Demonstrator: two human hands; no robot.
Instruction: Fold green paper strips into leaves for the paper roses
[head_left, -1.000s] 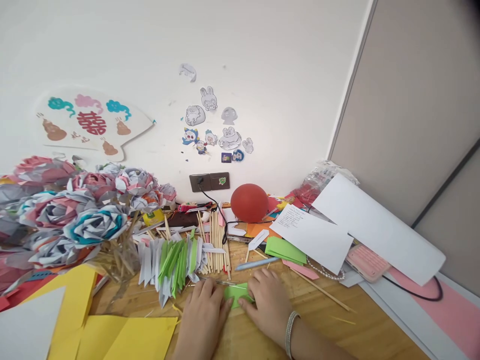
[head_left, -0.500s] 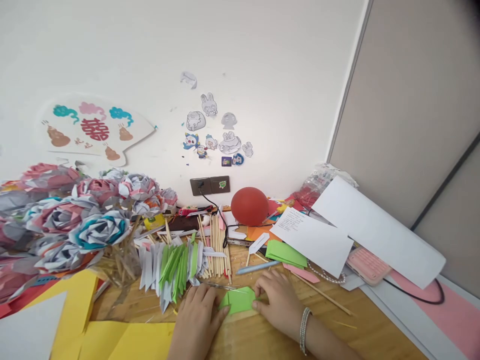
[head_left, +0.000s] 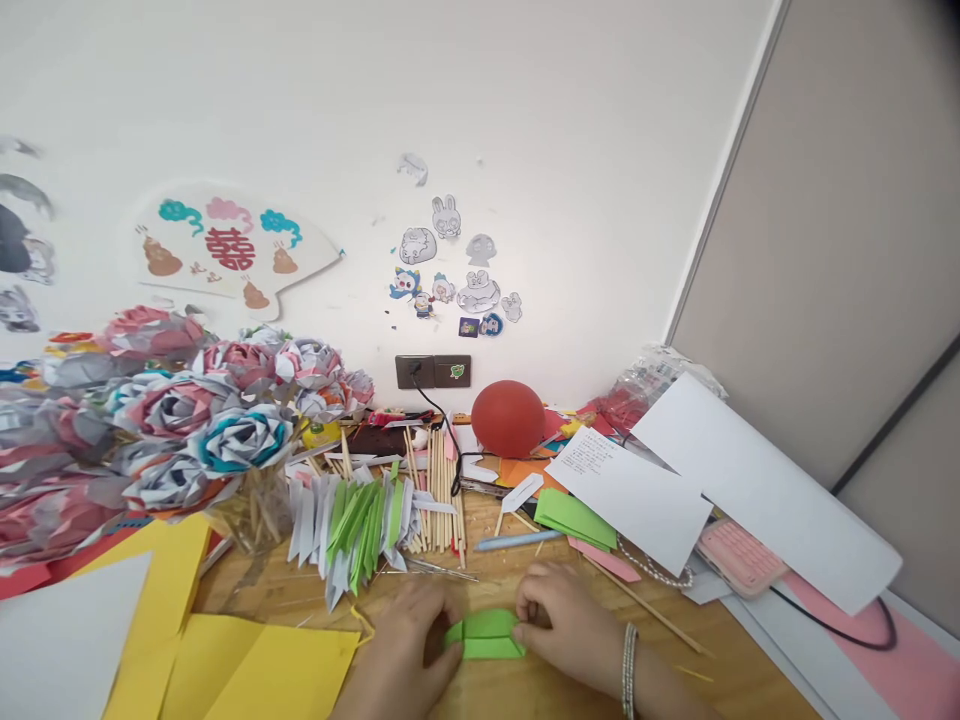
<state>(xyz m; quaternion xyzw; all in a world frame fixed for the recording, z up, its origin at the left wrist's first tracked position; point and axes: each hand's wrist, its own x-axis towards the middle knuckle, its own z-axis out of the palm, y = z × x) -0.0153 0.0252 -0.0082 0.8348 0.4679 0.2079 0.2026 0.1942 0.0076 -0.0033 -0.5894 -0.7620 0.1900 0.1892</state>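
Note:
A small piece of green paper (head_left: 486, 640) lies low over the wooden table, partly folded, with a crease running along it and its upper part curving up. My left hand (head_left: 416, 635) pinches its left end between thumb and fingers. At the right end, my right hand (head_left: 562, 625) grips the paper the same way, with a beaded bracelet on the wrist. Just beyond the hands are a thin metal tool, perhaps tweezers (head_left: 442, 569), and a row of folded green and white paper strips (head_left: 360, 530).
Paper roses (head_left: 240, 440) crowd the left side behind yellow sheets (head_left: 262, 660). Wooden sticks (head_left: 442, 490), a red balloon (head_left: 508, 418), stacked green paper (head_left: 576, 518), a blue pen (head_left: 517, 540) and a written white sheet (head_left: 630, 490) lie toward the wall. A pink keypad device (head_left: 742, 555) sits right.
The green paper has gone from lying flatter to a narrower, folded shape with a raised curve. Both hands still hold its ends. The camera view has shifted slightly left.

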